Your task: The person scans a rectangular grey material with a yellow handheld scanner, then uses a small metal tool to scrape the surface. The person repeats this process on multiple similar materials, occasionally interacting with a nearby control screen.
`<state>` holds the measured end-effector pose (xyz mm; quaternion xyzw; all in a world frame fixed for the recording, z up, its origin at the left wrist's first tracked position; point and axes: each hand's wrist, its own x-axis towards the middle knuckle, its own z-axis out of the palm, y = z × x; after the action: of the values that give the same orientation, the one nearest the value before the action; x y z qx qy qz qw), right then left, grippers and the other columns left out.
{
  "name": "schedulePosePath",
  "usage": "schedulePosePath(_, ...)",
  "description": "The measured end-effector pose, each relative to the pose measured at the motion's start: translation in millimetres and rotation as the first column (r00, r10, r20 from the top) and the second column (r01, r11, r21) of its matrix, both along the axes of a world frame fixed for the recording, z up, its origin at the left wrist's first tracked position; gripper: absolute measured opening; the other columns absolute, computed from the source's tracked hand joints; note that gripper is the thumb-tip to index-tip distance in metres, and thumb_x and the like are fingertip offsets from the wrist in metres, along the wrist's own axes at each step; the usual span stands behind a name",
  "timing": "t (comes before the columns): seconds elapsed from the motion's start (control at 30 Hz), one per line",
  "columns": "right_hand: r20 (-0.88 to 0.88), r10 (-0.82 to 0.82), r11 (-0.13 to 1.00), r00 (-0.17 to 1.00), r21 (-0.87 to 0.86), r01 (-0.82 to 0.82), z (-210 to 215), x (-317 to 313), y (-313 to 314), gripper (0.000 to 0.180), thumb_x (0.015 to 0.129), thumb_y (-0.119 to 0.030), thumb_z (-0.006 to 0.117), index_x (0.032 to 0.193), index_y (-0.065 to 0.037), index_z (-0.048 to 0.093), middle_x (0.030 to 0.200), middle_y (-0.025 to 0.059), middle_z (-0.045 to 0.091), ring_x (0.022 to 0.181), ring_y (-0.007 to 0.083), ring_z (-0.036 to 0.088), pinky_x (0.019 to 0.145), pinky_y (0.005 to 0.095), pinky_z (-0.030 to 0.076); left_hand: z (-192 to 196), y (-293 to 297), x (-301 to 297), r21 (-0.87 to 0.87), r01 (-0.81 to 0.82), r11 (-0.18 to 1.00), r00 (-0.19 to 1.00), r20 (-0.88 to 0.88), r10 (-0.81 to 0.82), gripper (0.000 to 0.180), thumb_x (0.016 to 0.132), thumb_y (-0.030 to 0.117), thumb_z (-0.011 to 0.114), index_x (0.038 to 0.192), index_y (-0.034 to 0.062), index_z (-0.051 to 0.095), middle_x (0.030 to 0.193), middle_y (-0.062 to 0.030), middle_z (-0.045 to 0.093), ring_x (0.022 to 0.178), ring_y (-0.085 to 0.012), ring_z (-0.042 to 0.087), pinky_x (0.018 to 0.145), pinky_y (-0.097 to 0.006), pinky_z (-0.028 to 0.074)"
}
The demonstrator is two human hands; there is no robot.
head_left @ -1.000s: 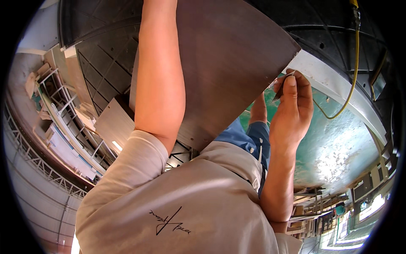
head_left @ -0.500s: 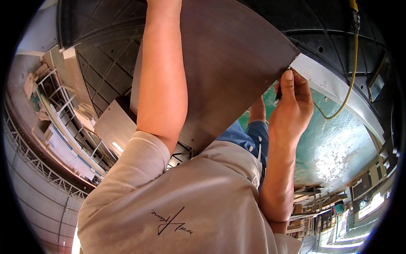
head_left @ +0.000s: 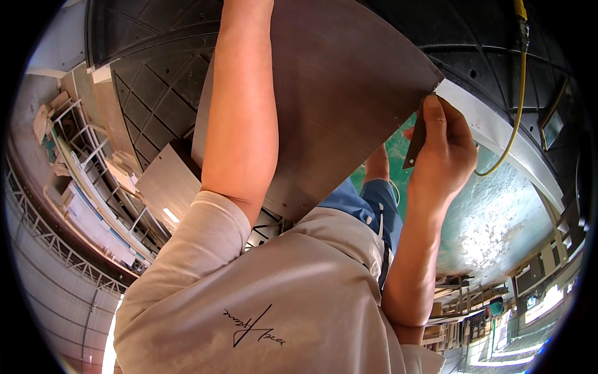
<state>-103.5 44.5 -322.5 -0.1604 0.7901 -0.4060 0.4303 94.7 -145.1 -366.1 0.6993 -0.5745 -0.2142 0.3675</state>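
Setting: workshop with green-painted floor (head_left: 498,218), dark panelled black surface (head_left: 156,81) behind, white metal racks (head_left: 81,156) at the left edge, yellow cable (head_left: 520,81) hanging at the right.
Panel: large flat grey-brown wooden board (head_left: 349,93), matt, fine straight grain, held up close to the camera; fills the upper middle.
Panel direction: long axis slanting from lower left to upper right, ending in a sharp corner at the upper right, just above the right hand.
Tool: small dark flat blade-like scraper (head_left: 415,138), long axis near upright, top end at the board's lower edge by the corner.
Right hand (head_left: 443,149): clenched around the scraper, thumb stretched up along it toward the corner.
Left hand: out of view above the top edge; grip cannot be told; bare left forearm (head_left: 240,112) lying across the board's face.
Clothing: beige short-sleeved shirt (head_left: 261,299), blue trousers (head_left: 367,202).
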Motion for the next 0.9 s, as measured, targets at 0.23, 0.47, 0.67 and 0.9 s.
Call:
schedulePosePath(0.23, -0.082, 0.153, 0.988, 0.985, 0.029, -0.151, 2.8, 11.1, 26.2, 0.019, 0.099, -0.015, 0.072, 0.092, 0.003, 0.072, 0.068, -0.0014, 0.063, 0.058, 0.0035, 0.052, 0.054, 0.0236, 0.039, 1.6, 0.7, -2.5, 0.018, -0.007, 1.000, 1.000, 0.031, 0.007, 0.021, 0.096, 0.021, 0.067, 0.101, 0.0046, 0.079, 0.078, -0.0072, 0.076, 0.075, -0.0180, 0.073, 0.071, -0.033, 0.054)
schedulePosePath(0.47, 0.236, -0.071, 0.993, 0.969, -0.074, 0.091, -14.9, -1.5, 26.8, 0.020, 0.102, -0.016, 0.073, 0.112, 0.001, 0.073, 0.087, -0.0002, 0.068, 0.062, 0.0019, 0.050, 0.054, 0.0195, 0.038, 3.7, 1.6, -3.0, 0.026, -0.017, 1.000, 1.000, 0.005, 0.017, 0.021, 0.096, 0.021, 0.067, 0.103, 0.0037, 0.078, 0.078, -0.0079, 0.076, 0.075, -0.0176, 0.072, 0.071, -0.032, 0.053)
schedulePosePath(0.67, 0.220, -0.082, 0.985, 0.972, -0.130, 0.112, -20.3, 2.2, 17.5, 0.020, 0.102, -0.015, 0.073, 0.109, 0.004, 0.073, 0.085, -0.0004, 0.067, 0.068, 0.0024, 0.052, 0.062, 0.0162, 0.040, -1.7, -1.2, 0.4, 0.006, 0.005, 1.000, 1.000, 0.002, -0.005, 0.022, 0.096, 0.021, 0.067, 0.103, 0.0032, 0.078, 0.078, -0.0081, 0.076, 0.075, -0.0172, 0.072, 0.071, -0.032, 0.054)
schedulePosePath(0.9, 0.123, 0.064, 0.998, 0.990, -0.033, -0.060, -17.5, -15.4, 6.2, 0.022, 0.101, -0.016, 0.074, 0.108, 0.005, 0.073, 0.080, 0.0009, 0.066, 0.063, 0.0047, 0.053, 0.056, 0.0193, 0.042, 2.1, -0.3, -2.3, 0.004, 0.001, 1.000, 1.000, 0.027, -0.001, 0.022, 0.096, 0.021, 0.067, 0.102, 0.0028, 0.078, 0.078, -0.0079, 0.076, 0.074, -0.0170, 0.072, 0.070, -0.032, 0.053)
